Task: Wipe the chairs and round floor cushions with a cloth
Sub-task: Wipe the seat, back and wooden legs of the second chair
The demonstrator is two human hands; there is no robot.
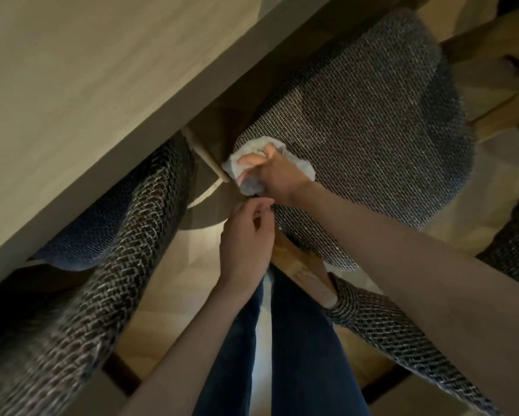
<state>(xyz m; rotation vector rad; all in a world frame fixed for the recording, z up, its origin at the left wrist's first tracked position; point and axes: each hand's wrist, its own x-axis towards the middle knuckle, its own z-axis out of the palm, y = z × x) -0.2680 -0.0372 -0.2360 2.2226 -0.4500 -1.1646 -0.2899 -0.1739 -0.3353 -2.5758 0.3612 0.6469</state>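
A grey woven chair seat point(366, 121) fills the upper right of the head view. My right hand point(274, 174) presses a crumpled white cloth point(303, 165) onto the seat's near-left corner, fingers curled round it. Just below, my left hand point(246, 238) pinches the seat's front edge with curled fingers. A second woven chair point(126, 235) stands on the left, half under the table. A dark round shape lies on the floor between the chairs; I cannot tell whether it is a cushion.
A light wooden table edge point(132, 121) runs diagonally across the upper left. Wooden chair legs point(300, 271) show beneath the seat, and another woven armrest point(402, 340) lies lower right. My legs in dark jeans point(282, 355) stand on pale wooden flooring.
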